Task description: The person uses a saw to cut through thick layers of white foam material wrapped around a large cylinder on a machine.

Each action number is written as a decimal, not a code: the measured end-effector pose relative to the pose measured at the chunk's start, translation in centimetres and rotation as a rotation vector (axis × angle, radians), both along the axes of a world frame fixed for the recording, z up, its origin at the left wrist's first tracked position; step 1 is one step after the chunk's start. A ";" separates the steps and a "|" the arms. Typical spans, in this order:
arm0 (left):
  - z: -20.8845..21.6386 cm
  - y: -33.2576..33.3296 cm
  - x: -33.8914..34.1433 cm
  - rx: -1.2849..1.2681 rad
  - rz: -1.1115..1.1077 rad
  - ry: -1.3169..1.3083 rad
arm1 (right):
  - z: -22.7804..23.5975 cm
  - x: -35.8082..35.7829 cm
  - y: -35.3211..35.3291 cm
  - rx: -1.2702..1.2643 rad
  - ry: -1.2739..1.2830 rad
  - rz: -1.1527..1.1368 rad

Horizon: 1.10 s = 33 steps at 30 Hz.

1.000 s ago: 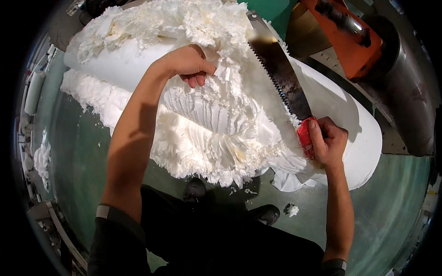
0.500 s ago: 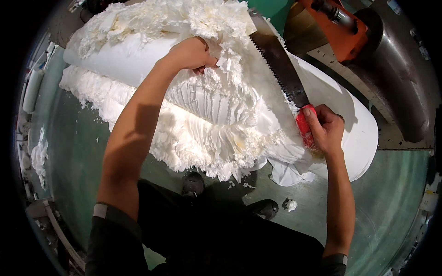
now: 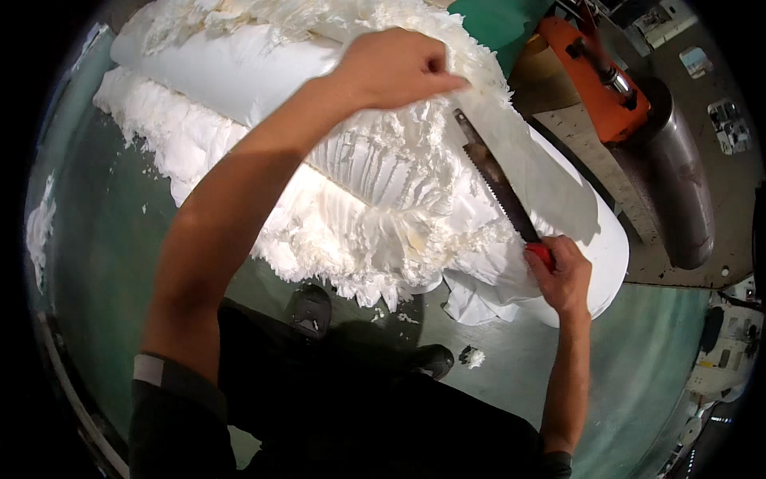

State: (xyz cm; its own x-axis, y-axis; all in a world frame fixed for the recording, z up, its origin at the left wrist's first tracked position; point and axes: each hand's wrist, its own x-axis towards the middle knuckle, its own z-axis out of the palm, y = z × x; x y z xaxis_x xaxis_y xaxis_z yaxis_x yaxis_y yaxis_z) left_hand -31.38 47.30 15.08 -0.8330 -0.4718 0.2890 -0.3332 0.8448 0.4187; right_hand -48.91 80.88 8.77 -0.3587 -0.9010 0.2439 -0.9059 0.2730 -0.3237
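My right hand [image 3: 566, 275] is wrapped round the red handle of a hand saw [image 3: 504, 188]. Its dark toothed blade slants up and left along the cut face of a large white roll [image 3: 550, 180]. Torn, ruffled layers of white sheet material [image 3: 383, 172] hang open across the roll's near side. Over these layers is my left hand [image 3: 399, 68], its fingers curled closed and the thumb pointing right, a little beyond the saw's tip. Whether anything is inside those fingers is hidden.
At the upper right stands an orange bracket [image 3: 586, 76] with a thick dark metal cylinder [image 3: 674, 184]. A green object [image 3: 503, 28] lies behind the roll. My shoes [image 3: 311, 311] are on the green floor [image 3: 630, 343], where white scraps [image 3: 472, 357] lie.
My left hand has lifted off the torn layers and moved up and right. My right hand has drawn the saw down towards me, and the blade now shows narrower.
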 end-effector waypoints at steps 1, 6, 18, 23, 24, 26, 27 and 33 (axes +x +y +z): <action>-0.3 1.0 -0.1 -0.060 -0.071 0.016 | 0.2 0.7 -0.3 0.027 -0.002 -0.013; -2.3 4.5 -0.5 -0.268 -0.386 0.080 | 0.5 2.0 -1.0 0.154 0.043 -0.090; 2.5 6.4 -1.7 -0.118 -0.512 -0.204 | 2.5 4.1 -5.7 0.030 0.343 0.268; 3.8 5.4 -2.7 -0.024 -0.467 -0.156 | 2.0 5.4 -10.3 0.093 0.395 0.300; 3.9 5.1 -2.9 -0.002 -0.462 -0.141 | 1.3 4.8 -10.2 0.123 0.405 0.287; 3.7 4.1 -3.1 0.045 -0.441 -0.119 | 0.1 4.2 -9.9 0.190 0.420 0.233; 3.6 3.3 -3.0 0.087 -0.424 -0.091 | -0.2 4.2 -9.8 0.191 0.419 0.241; 2.8 0.6 -4.2 0.326 -0.382 0.068 | -1.1 2.6 -10.0 0.193 0.427 0.319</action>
State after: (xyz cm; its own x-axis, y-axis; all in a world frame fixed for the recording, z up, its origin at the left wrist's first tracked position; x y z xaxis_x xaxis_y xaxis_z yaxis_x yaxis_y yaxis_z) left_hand -35.58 47.95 17.84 -0.9483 -0.2115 0.2368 0.0115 0.7226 0.6912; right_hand -46.29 70.90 7.64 0.0332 -0.9912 0.1278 -0.9929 -0.0180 0.1179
